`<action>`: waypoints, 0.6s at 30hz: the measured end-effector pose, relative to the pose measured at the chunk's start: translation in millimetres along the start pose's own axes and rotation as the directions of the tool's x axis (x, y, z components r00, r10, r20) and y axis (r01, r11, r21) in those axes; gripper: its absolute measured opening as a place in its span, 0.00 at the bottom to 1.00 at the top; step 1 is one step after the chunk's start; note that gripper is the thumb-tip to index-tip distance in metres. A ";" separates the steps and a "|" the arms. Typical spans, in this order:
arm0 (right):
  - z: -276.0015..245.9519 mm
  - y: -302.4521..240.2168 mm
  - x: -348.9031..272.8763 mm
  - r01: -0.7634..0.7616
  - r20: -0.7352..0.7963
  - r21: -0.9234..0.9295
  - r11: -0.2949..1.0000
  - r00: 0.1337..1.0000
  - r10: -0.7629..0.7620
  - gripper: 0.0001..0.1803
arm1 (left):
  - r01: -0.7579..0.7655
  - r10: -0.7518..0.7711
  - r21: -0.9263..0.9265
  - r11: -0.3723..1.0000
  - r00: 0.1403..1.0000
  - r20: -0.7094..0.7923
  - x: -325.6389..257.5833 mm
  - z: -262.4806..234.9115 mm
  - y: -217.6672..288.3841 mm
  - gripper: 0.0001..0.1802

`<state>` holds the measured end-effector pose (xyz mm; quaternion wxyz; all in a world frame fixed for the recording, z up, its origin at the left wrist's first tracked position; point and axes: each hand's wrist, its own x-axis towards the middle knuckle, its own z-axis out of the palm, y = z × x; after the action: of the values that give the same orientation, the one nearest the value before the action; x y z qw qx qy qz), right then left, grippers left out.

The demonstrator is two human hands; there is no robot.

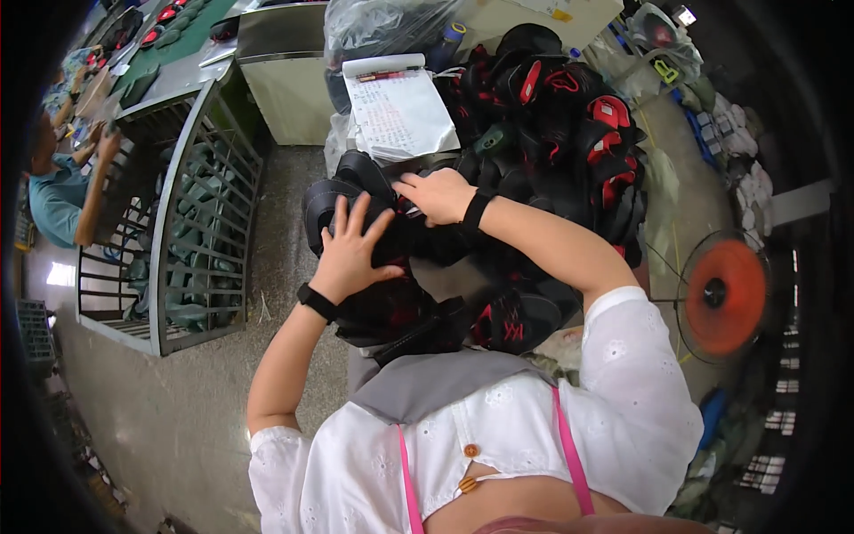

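My left hand [354, 245] is spread wide, its fingertips over a black shoe [322, 203] with a pale stitched line near its edge. Beside that shoe, a second dark shoe piece [363, 169] leans toward the notepad. My right hand [438, 196] reaches in from the right with its fingers curled and the index finger pointing left. Whatever its fingertips pinch next to the dark piece is too small to make out. Below my hands lie more black shoes, one with red lacing [514, 325].
A large heap of black and red shoes [569, 116] covers the table's right side. Behind my hands lies a written notepad [400, 111]. A metal cage cart [200, 222] with dark green pieces stands left, near a co-worker [62, 191]. An orange fan [722, 298] is at right.
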<state>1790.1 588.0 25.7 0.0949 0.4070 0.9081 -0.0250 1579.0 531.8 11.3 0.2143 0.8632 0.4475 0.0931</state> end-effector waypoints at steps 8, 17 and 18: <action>-21.5 108.7 -180.6 -0.364 0.010 -0.058 0.929 0.931 0.366 0.07 | -0.350 0.342 0.030 0.936 0.928 0.148 19.5 -5.4 -9.7 0.45; 9.1 114.4 -246.7 -0.321 -0.185 0.309 0.895 0.903 0.388 0.07 | -0.572 0.468 0.321 0.755 0.813 0.346 133.1 -16.8 83.1 0.42; 12.5 112.3 -248.0 -0.280 -0.237 0.342 0.897 0.898 0.370 0.08 | -0.639 0.569 0.257 0.725 0.766 0.299 151.5 -3.9 96.7 0.40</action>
<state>2036.9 479.3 64.7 -0.1019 0.5632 0.8156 -0.0846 1736.6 606.9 53.9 0.0614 0.9901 0.1257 -0.0086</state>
